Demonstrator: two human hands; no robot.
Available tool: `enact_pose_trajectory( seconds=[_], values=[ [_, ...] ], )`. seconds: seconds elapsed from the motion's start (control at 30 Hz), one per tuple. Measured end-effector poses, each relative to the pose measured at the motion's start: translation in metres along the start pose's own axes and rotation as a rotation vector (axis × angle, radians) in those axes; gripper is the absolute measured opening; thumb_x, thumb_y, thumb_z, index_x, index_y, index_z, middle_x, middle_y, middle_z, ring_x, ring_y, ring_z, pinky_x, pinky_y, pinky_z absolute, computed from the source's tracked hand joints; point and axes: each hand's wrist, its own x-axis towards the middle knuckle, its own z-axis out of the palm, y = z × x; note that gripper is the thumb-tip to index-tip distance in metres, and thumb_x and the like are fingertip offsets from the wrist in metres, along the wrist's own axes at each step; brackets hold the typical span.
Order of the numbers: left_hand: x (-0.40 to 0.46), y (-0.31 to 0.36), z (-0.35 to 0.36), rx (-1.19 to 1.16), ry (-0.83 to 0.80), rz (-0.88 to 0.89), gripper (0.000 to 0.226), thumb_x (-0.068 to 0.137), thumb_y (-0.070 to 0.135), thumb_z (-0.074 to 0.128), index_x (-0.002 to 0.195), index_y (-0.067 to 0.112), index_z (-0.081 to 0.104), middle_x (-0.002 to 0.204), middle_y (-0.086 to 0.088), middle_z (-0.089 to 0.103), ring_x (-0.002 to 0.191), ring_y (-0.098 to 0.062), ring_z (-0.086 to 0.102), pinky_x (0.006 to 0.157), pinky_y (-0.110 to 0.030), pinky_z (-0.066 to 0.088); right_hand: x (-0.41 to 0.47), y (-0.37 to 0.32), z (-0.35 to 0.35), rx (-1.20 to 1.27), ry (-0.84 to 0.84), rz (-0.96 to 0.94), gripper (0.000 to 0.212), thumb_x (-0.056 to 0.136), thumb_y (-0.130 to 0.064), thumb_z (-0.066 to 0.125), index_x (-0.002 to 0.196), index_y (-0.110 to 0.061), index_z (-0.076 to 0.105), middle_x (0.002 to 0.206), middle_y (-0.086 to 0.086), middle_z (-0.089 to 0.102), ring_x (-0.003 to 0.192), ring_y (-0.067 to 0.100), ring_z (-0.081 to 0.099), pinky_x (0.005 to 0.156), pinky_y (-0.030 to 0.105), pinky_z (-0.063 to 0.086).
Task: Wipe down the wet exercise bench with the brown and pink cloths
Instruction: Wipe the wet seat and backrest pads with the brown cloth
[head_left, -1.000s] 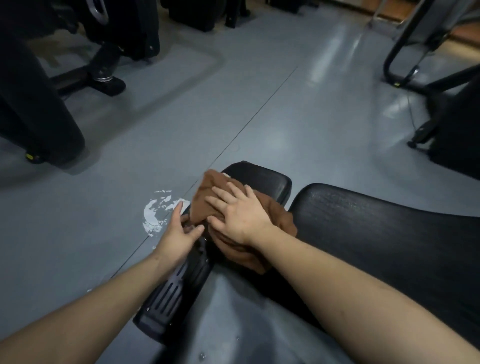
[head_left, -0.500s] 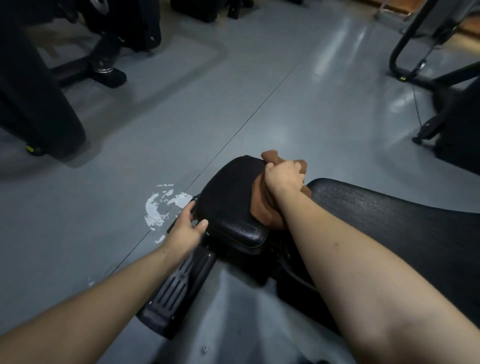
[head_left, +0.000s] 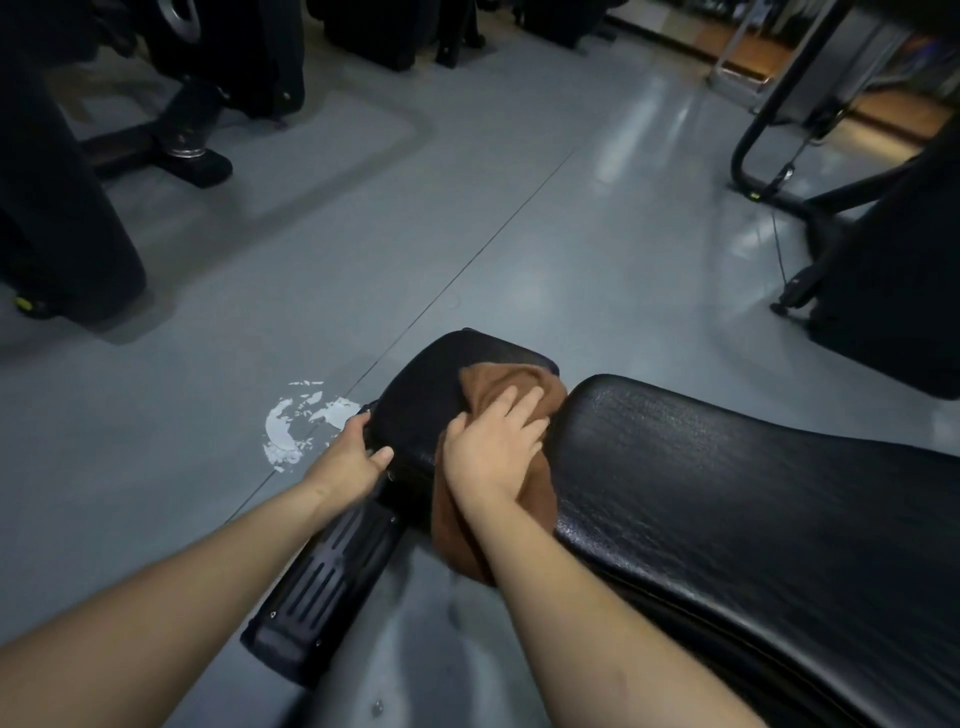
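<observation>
The right hand (head_left: 493, 452) lies flat, fingers spread and nearly straight, pressing the crumpled brown terry cloth (head_left: 506, 415) down onto the small black padded seat cushion (head_left: 436, 379) of the exercise bench. The palm covers the middle of the cloth, which spills past the wrist and hangs off the near edge of that cushion; an open palm like this spreads pressure over a wide patch, which suits wiping better than a pinch would.

The left hand (head_left: 353, 457) grips the left edge of the same cushion, thumb on top and fingers wrapped underneath out of sight. It seems to be there to brace the pad so it does not rock under the wiping hand.

Just right of the cushion, across a narrow gap where the cloth is tucked, starts the long black textured vinyl back pad (head_left: 727, 493), its surface glistening as if wet. Below the cushion, toward the camera, runs the black slotted metal frame rail (head_left: 322, 582). Left of the cushion a white scuffed patch (head_left: 296, 426) marks the grey gym floor (head_left: 467, 208). No pink cloth is in view.

Compared with 0.5 s ago, the right hand has come back from the far right corner of the cushion, where it was bunched round the cloth, to the near side with fingers flattened. The left hand has kept its hold on the cushion's edge. I judge 1 wiping stroke on the cushion is ending, with the back pad not yet wiped.
</observation>
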Motion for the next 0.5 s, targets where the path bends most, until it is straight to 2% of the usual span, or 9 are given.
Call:
enact_pose_trajectory(
  seconds=[0.1, 0.23, 0.37, 0.5],
  values=[
    [-0.002, 0.001, -0.003, -0.016, -0.010, 0.006, 0.056, 0.101, 0.024, 0.056, 0.151, 0.018, 0.031, 0.143, -0.004, 0.056, 0.128, -0.024, 0.054, 0.109, -0.039, 0.039, -0.014, 0.008, 0.010, -0.177, 0.101, -0.237, 0.069, 0.094, -0.044, 0.045, 0.149, -0.003, 0.044, 0.160, 0.020, 0.033, 0.147, 0.051, 0.021, 0.120, 0.064, 0.013],
    [-0.004, -0.003, -0.002, -0.043, 0.001, 0.017, 0.053, 0.101, 0.024, 0.057, 0.149, 0.020, 0.034, 0.138, -0.004, 0.058, 0.124, -0.022, 0.057, 0.108, -0.039, 0.041, -0.007, 0.007, 0.005, -0.389, -0.032, -0.516, 0.072, 0.102, -0.055, 0.026, 0.157, -0.009, 0.030, 0.165, 0.013, 0.026, 0.154, 0.041, 0.005, 0.123, 0.056, -0.005],
    [-0.001, -0.007, -0.002, -0.055, 0.008, 0.018, 0.053, 0.098, 0.027, 0.062, 0.144, 0.021, 0.037, 0.132, -0.002, 0.060, 0.119, -0.026, 0.059, 0.105, -0.047, 0.046, 0.006, -0.002, 0.004, -0.497, -0.156, -0.826, 0.079, 0.100, -0.065, 0.026, 0.160, -0.012, 0.021, 0.168, 0.010, 0.018, 0.154, 0.039, 0.002, 0.123, 0.056, -0.003],
    [0.003, -0.015, -0.003, -0.082, 0.012, 0.034, 0.051, 0.096, 0.020, 0.062, 0.142, 0.024, 0.039, 0.116, 0.000, 0.062, 0.111, -0.026, 0.061, 0.100, -0.050, 0.051, 0.025, -0.020, 0.012, -0.533, -0.271, -1.034, 0.073, 0.101, -0.061, 0.029, 0.161, -0.019, 0.022, 0.169, 0.003, 0.016, 0.155, 0.034, 0.002, 0.124, 0.054, 0.001]
  ],
)
